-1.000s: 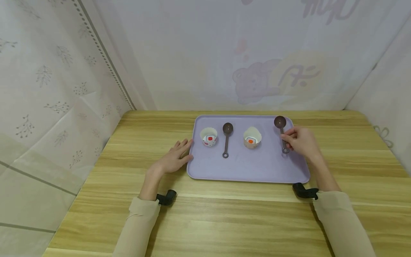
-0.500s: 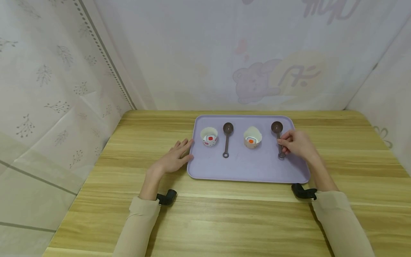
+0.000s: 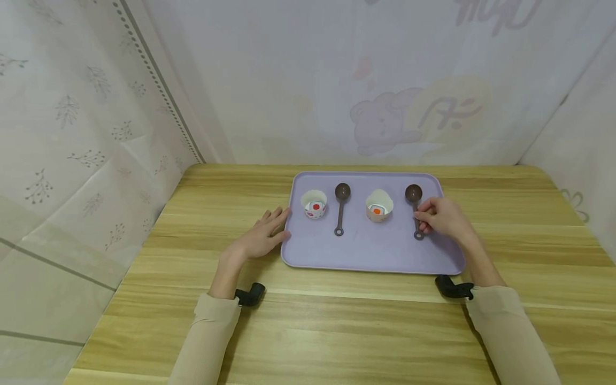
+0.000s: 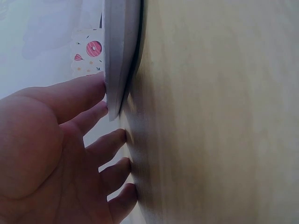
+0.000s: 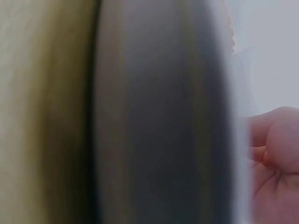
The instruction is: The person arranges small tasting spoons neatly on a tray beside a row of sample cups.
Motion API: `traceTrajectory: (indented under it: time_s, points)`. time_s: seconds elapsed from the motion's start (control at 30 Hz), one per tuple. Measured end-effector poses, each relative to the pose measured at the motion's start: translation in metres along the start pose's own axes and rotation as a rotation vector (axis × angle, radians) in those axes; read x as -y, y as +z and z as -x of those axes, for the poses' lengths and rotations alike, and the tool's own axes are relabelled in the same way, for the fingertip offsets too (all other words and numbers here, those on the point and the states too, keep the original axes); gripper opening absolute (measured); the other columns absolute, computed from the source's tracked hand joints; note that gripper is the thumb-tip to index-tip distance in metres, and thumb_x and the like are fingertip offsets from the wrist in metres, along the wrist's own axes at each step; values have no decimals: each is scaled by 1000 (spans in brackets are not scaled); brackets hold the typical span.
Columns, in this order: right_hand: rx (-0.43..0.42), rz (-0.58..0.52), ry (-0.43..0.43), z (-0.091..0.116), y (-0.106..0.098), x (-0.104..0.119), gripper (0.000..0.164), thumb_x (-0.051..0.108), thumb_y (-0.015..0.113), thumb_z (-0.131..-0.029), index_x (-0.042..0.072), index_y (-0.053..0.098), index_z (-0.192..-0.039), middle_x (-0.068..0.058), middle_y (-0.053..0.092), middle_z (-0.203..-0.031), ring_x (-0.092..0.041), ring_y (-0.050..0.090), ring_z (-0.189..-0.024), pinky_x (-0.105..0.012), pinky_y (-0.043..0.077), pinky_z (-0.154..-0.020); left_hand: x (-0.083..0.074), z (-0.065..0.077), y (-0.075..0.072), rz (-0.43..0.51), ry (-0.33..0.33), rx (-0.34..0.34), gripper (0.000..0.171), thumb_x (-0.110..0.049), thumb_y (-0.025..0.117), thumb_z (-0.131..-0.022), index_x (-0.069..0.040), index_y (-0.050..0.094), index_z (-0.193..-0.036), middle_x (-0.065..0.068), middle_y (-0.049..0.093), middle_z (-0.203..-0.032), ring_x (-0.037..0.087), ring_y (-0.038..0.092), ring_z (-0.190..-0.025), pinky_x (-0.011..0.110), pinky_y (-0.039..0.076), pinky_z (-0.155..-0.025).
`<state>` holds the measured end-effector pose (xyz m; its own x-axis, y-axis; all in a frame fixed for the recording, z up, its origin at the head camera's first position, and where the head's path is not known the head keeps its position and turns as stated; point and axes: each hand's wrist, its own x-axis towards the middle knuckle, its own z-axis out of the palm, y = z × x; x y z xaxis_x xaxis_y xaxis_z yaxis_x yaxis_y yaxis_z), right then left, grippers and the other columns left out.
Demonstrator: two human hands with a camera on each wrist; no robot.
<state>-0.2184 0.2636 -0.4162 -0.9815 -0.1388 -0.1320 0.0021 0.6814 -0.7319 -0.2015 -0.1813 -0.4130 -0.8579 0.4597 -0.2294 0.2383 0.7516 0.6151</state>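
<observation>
On the right part of a lilac tray (image 3: pixel 370 251), my right hand (image 3: pixel 445 218) pinches the handle of a brown measuring spoon (image 3: pixel 413 193), whose round bowl points to the back. My left hand (image 3: pixel 260 235) touches the tray's left edge with fingers spread; in the left wrist view its thumb and a finger meet the rim (image 4: pixel 119 60) while other fingertips rest on the table. A second brown measuring spoon (image 3: pixel 340 214) lies between two paper baking cups: a left cup (image 3: pixel 315 213) with a red mark inside and a right cup (image 3: pixel 377 216) with an orange one.
The tray stands on a wood-grain table (image 3: pixel 356 331) with a pale printed curtain (image 3: pixel 289 96) behind it and another patterned curtain (image 3: pixel 72 160) at the left. In the right wrist view the blurred tray side hides most of the work.
My right hand has shifted the right measuring spoon slightly left and toward the front of the tray, and it now lies nearly straight. The left hand has not moved.
</observation>
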Motion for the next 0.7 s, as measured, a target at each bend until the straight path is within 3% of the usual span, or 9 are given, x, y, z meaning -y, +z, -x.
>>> traceTrajectory:
  time_s: [0.47,0.7]
  points:
    - [33,-26,22,0,1,1,24,8,64,-99,-13,58,-109,-7,70,-77,-12,66,-59,-24,54,-58,0,-1,-1,-9,5,-4,64,-29,47,-108,-8,19,-162,23,8,-166,47,-2,-151,62,1,-120]
    - [35,-48,57,-1,2,1,24,9,66,-98,-12,60,-107,-5,70,-72,-12,67,-60,-24,55,-57,0,0,0,-14,-2,2,64,-29,46,-108,-9,19,-162,22,8,-167,46,-2,-151,62,1,-120]
